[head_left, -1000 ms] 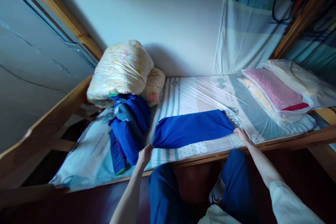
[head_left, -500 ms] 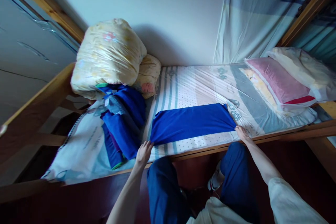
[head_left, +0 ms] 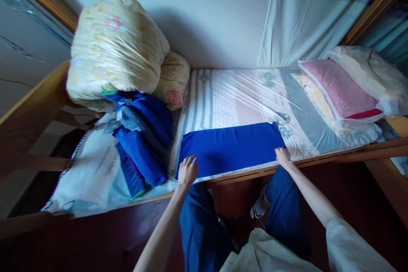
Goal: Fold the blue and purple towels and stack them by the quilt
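Note:
A blue cloth (head_left: 231, 146) lies flat as a long rectangle along the front edge of the bed. Over its left end is my left hand (head_left: 188, 170), fingers a little apart and holding nothing. At the cloth's right front corner my right hand (head_left: 282, 156) has its fingers curled together; whether any fabric is between them is too small to tell. Left of the cloth, a heap of blue clothes (head_left: 143, 148) with green trim rests on the bed.
A bulky pale yellow quilt (head_left: 117, 51) and a smaller patterned bundle (head_left: 174, 78) stand against the wall. Pink bedding (head_left: 341, 87) lies at the right end. A wooden rail (head_left: 350, 153) runs along the bed's front.
My left hand has let go of the cloth's left front corner and moved right and up over it. My right hand has shifted slightly left. The view has tilted a little.

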{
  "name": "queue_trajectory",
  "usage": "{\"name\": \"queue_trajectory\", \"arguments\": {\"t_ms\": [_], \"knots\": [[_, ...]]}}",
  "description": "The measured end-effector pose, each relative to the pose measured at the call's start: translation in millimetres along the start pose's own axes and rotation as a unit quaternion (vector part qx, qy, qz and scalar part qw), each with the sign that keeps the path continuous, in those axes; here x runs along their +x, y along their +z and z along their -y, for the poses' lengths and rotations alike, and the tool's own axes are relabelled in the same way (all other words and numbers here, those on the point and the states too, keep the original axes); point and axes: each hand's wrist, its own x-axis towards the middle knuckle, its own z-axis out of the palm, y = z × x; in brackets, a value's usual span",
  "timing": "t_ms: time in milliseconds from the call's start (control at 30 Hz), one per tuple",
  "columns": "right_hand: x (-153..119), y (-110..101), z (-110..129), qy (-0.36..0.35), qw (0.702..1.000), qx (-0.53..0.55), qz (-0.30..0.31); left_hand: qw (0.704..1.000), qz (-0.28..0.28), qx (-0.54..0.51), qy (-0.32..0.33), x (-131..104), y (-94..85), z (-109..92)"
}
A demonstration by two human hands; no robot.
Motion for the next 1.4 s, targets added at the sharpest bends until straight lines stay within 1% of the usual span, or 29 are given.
{"name": "queue_trajectory", "arguments": {"t_ms": [33, 100, 133, 167, 200, 267, 333, 400, 467, 567, 667, 767, 900, 967, 1067, 1133, 1233, 1400], "knots": [[5, 8, 20, -0.010, 1.000, 0.023, -0.018, 0.999, -0.030, -0.024, -0.015, 6, 9.2, -18], [12, 29, 68, -0.085, 0.987, 0.119, -0.060, 0.995, -0.060, -0.064, -0.049, 13, 31.3, -50], [15, 42, 96, -0.125, 0.975, 0.166, -0.080, 0.993, -0.067, -0.079, -0.064, 14, 42.7, -62], [17, 55, 124, -0.169, 0.961, 0.202, -0.088, 0.990, -0.073, -0.091, -0.077, 12, 53.5, -71], [20, 69, 151, -0.203, 0.948, 0.228, -0.096, 0.988, -0.079, -0.100, -0.085, 9, 63.1, -76], [25, 96, 202, -0.261, 0.926, 0.254, -0.098, 0.985, -0.094, -0.118, -0.087, 1, 77.9, -77], [33, 119, 239, -0.303, 0.912, 0.262, -0.091, 0.982, -0.104, -0.134, -0.084, -5, 86.7, -70], [43, 135, 260, -0.313, 0.910, 0.263, -0.075, 0.980, -0.105, -0.146, -0.088, -9, 90.8, -63], [52, 144, 265, -0.323, 0.909, 0.257, -0.060, 0.979, -0.098, -0.154, -0.092, -10, 91.8, -59], [61, 145, 250, -0.349, 0.901, 0.251, -0.054, 0.979, -0.086, -0.161, -0.093, -10, 89.6, -60], [66, 138, 221, -0.353, 0.900, 0.248, -0.068, 0.979, -0.080, -0.156, -0.100, -10, 85.2, -63], [71, 127, 177, -0.322, 0.912, 0.237, -0.089, 0.979, -0.079, -0.153, -0.104, -9, 81.0, -65], [79, 108, 102, -0.259, 0.936, 0.208, -0.116, 0.975, -0.081, -0.174, -0.111, -8, 78.2, -67], [84, 100, 66, -0.223, 0.946, 0.190, -0.138, 0.971, -0.083, -0.187, -0.122, -7, 78.1, -68], [89, 91, 19, -0.180, 0.953, 0.167, -0.175, 0.968, -0.090, -0.195, -0.126, -6, 78.3, -69], [92, 87, -6, -0.156, 0.956, 0.153, -0.194, 0.969, -0.096, -0.192, -0.122, -6, 78.2, -70], [94, 84, -38, -0.120, 0.960, 0.129, -0.218, 0.970, -0.101, -0.186, -0.123, -7, 78.0, -70], [100, 80, -77, -0.084, 0.964, 0.087, -0.238, 0.969, -0.102, -0.192, -0.120, -7, 80.2, -69]]}}
